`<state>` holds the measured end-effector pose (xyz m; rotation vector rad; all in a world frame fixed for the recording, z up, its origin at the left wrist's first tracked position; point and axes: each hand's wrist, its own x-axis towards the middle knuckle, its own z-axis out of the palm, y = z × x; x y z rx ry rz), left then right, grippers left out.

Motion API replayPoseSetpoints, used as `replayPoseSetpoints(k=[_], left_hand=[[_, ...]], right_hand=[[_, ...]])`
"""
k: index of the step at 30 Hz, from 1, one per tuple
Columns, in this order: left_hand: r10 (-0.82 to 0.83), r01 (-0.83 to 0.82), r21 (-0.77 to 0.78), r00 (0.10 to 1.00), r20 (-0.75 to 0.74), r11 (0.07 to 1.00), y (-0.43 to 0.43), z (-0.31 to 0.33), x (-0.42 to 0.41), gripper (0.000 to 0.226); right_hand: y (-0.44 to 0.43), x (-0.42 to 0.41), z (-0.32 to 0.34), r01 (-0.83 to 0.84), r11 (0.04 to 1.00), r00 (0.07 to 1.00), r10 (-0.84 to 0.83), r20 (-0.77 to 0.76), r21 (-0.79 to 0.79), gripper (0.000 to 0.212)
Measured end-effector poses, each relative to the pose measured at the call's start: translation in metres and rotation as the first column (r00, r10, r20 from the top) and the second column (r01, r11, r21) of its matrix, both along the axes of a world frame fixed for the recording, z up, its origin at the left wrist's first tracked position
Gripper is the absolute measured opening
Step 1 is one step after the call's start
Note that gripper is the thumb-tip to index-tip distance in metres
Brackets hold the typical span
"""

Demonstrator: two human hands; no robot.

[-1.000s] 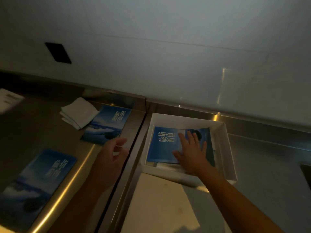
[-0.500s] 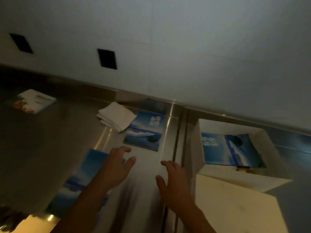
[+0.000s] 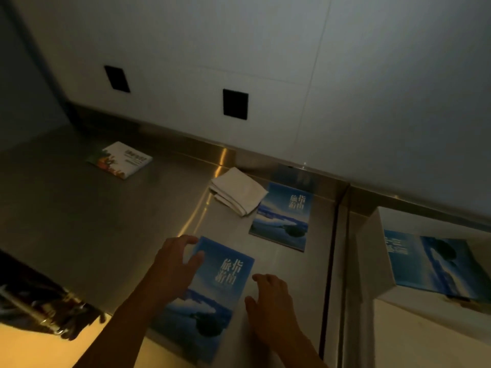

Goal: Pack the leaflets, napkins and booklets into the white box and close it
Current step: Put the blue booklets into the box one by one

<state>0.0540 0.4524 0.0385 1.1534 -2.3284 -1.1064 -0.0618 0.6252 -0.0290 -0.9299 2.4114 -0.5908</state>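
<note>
Two open hands (image 3: pixel 175 264) (image 3: pixel 268 301) flanking near booklet (image 3: pixel 215 285)

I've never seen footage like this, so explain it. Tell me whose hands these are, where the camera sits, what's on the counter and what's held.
No machine here: a person works with bare hands, filmed by a camera on their head, looking down. The left hand touches the far corner of the near blue booklet, which lies flat on the steel counter; the right hand is open beside it. Nothing is lifted. Further back lie folded napkins, a second blue booklet and a white leaflet. On the right stands the white box, open, with another booklet inside.
</note>
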Motion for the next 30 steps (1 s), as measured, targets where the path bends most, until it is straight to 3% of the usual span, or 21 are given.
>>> replayPoseSetpoints(k=[6, 10, 14, 17, 19, 25, 30], left_hand=[[0.016, -0.016, -0.025, 1.000, -0.001, 1.000, -0.046, 0.000, 0.022, 0.035], [-0.085, 0.085, -0.018, 0.996, -0.004, 0.996, -0.089, 0.000, 0.019, 0.035], [-0.166, 0.165, -0.053, 0.986, -0.014, 0.985, -0.139, -0.004, 0.027, 0.034], [-0.209, 0.209, -0.016, 0.978, 0.012, 0.978, -0.170, -0.013, 0.030, 0.033], [-0.260, 0.259, 0.013, 0.965, 0.033, 0.966, -0.183, -0.019, 0.026, 0.032], [-0.367, 0.366, 0.068, 0.930, -0.003, 0.928, -0.192, -0.022, 0.011, 0.033], [-0.422, 0.421, 0.078, 0.906, -0.003, 0.904, -0.185, -0.026, -0.001, 0.035]], right_hand=[[-0.065, 0.031, -0.006, -0.313, 0.944, 0.944, 0.322, -0.078, 0.108, 0.059], [-0.114, 0.041, -0.009, -0.556, 0.811, 0.802, 0.581, -0.137, 0.185, 0.065], [-0.156, 0.044, -0.018, -0.666, 0.696, 0.683, 0.713, -0.157, 0.267, 0.049], [-0.178, 0.035, -0.025, -0.678, 0.595, 0.603, 0.786, -0.136, 0.432, 0.080], [-0.183, 0.029, -0.027, -0.616, 0.605, 0.633, 0.761, -0.141, 0.504, 0.095], [-0.161, 0.010, -0.033, -0.411, 0.745, 0.840, 0.534, -0.101, 0.525, 0.107], [-0.140, 0.010, -0.040, -0.265, 0.770, 0.909, 0.401, -0.117, 0.580, 0.115]])
